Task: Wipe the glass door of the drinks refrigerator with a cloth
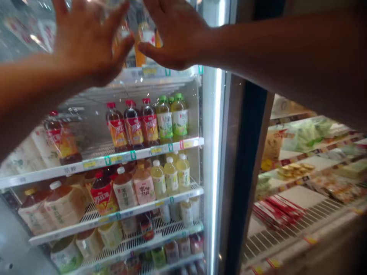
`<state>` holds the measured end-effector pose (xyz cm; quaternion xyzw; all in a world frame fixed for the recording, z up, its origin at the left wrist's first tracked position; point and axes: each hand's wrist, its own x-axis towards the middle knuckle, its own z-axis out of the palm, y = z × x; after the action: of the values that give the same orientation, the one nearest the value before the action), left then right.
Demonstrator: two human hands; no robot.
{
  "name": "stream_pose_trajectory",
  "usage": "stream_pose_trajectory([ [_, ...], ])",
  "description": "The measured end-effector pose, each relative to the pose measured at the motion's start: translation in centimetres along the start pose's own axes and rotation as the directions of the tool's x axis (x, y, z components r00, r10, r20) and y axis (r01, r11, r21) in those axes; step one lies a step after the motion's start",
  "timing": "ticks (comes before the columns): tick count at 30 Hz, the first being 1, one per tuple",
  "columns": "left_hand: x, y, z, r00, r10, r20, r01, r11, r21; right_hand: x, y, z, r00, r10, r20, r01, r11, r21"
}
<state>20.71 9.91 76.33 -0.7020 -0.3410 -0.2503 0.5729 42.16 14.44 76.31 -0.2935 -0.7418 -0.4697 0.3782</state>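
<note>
My left hand is raised at the upper left, its fingers spread and a little blurred. Beside it, my right hand reaches in from the right with its thumb stretched out and fingers apart; some fingertips are cut off by the top edge. I see nothing held in either hand. Behind them, orange drink bottles stand on the upper shelf of a lit drinks fridge, partly hidden. Below the hands are red-capped tea bottles and green-capped bottles. Whether either hand touches anything, I cannot tell.
Lower shelves carry large tea bottles and small yellow drinks. A bright light strip runs down the fridge's right edge. Past a dark frame, another case holds red packets on racks.
</note>
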Motion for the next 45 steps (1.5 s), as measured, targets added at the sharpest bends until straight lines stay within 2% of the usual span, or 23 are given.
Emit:
stream_pose_trajectory([
  [2,0.1,0.2,-0.3,0.992,-0.101,0.079,0.099,0.995,0.028,0.3,-0.2,-0.5,0.993,0.106,-0.057,-0.104,0.994,0.027],
  [4,-0.8,0.4,0.4,0.979,-0.182,0.091,0.182,0.983,0.000,-1.9,-1.7,0.3,0.988,0.114,-0.108,-0.101,0.987,0.121],
  [6,-2.2,0.8,1.1,0.979,-0.190,0.069,0.192,0.981,-0.023,-5.0,-3.2,1.8,0.996,-0.009,-0.085,0.024,0.984,0.177],
  [8,-3.8,1.3,1.5,0.984,-0.169,0.058,0.170,0.985,-0.017,-6.9,-3.6,3.0,0.992,-0.117,-0.050,0.125,0.972,0.200],
  [10,-5.2,1.6,1.5,0.986,-0.147,0.074,0.146,0.989,0.020,-6.1,-3.0,3.3,0.992,-0.124,-0.025,0.127,0.969,0.212],
  [12,-6.2,1.6,1.2,0.987,-0.143,0.078,0.138,0.989,0.060,-3.8,-2.4,2.7,0.999,-0.030,-0.023,0.035,0.974,0.225],
  [14,-7.4,1.2,0.8,0.985,-0.158,0.067,0.153,0.985,0.084,-2.3,-3.2,1.9,0.998,0.050,-0.025,-0.043,0.970,0.238],
  [15,-8.1,0.9,0.6,0.984,-0.166,0.060,0.161,0.983,0.093,-2.6,-4.2,1.7,0.999,0.039,-0.018,-0.034,0.970,0.241],
  [17,-10.2,0.4,0.3,0.984,-0.168,0.060,0.161,0.981,0.108,-4.9,-7.1,1.6,0.995,-0.093,0.020,0.085,0.964,0.251],
  [19,-12.9,0.0,-0.1,0.988,-0.138,0.074,0.129,0.984,0.120,-7.9,-9.9,2.0,0.962,-0.265,0.062,0.239,0.931,0.277],
  [21,-15.7,-0.3,-0.4,0.991,-0.091,0.097,0.079,0.990,0.114,-8.8,-11.4,2.5,0.947,-0.315,0.064,0.286,0.917,0.279],
  [23,-17.8,-0.8,-0.7,0.992,-0.059,0.112,0.047,0.994,0.101,-7.3,-11.9,2.9,0.972,-0.232,0.032,0.217,0.943,0.251],
  [25,-19.3,-1.5,-1.0,0.992,-0.072,0.108,0.062,0.993,0.100,-4.8,-12.3,3.2,0.994,-0.103,-0.024,0.106,0.968,0.225],
  [26,-19.8,-2.0,-1.1,0.991,-0.089,0.100,0.078,0.991,0.105,-3.8,-12.9,3.4,0.996,-0.076,-0.047,0.085,0.971,0.224],
  [28,-20.8,-3.0,-1.4,0.989,-0.111,0.094,0.100,0.989,0.111,-3.2,-14.6,3.9,0.989,-0.136,-0.056,0.145,0.958,0.246],
  [30,-21.9,-4.2,-1.5,0.990,-0.098,0.103,0.087,0.990,0.106,-3.4,-16.6,4.3,0.960,-0.278,-0.035,0.276,0.920,0.279],
  [32,-23.0,-5.5,-1.7,0.991,-0.078,0.109,0.067,0.993,0.100,-2.7,-18.0,4.5,0.938,-0.347,-0.021,0.338,0.896,0.287],
  [37,-25.3,-8.7,-2.5,0.994,-0.094,0.062,0.087,0.991,0.106,2.7,-20.7,4.3,0.987,-0.141,-0.079,0.156,0.954,0.257],
  [39,-26.4,-9.8,-3.0,0.993,-0.103,0.050,0.097,0.989,0.110,3.3,-22.9,4.3,0.976,-0.208,-0.062,0.217,0.938,0.270],
  [42,-28.3,-11.3,-3.7,0.992,-0.109,0.057,0.101,0.987,0.121,3.2,-25.8,4.6,0.910,-0.414,-0.019,0.401,0.870,0.286],
  [43,-29.0,-11.7,-3.9,0.992,-0.108,0.060,0.100,0.987,0.123,3.7,-26.4,4.7,0.898,-0.439,-0.019,0.426,0.860,0.282],
  [45,-30.4,-12.6,-4.3,0.992,-0.108,0.058,0.100,0.988,0.120,5.7,-26.9,4.7,0.925,-0.378,-0.043,0.375,0.889,0.261],
])
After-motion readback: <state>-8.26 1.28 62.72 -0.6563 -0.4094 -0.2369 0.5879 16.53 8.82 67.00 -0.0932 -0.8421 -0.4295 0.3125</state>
